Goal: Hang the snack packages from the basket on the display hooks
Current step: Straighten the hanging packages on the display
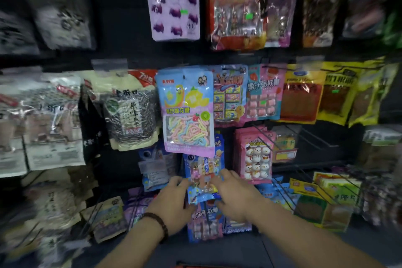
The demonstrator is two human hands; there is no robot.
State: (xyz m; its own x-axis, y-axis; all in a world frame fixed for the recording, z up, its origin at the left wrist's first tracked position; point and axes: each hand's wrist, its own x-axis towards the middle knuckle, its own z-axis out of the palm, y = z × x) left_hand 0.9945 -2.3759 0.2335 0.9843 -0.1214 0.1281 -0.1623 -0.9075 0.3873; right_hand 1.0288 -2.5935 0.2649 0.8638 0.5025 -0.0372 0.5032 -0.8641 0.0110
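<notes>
A blue snack package (203,177) with small coloured sweets showing through it hangs low on the dark display wall, under a larger blue and pink marshmallow bag (187,111). My left hand (174,200) grips its lower left edge, wrist in a dark bead bracelet. My right hand (233,193) holds its right edge, fingers curled on the pack. The hook behind the package's top is hidden. No basket is in view.
Hanging packs crowd the wall: sunflower seeds (128,111) at left, pink snowman sweets (256,156) at right, yellow bags (339,91) further right. Bare wire hooks (317,137) stick out right of the snowman pack. More packs hang below my hands.
</notes>
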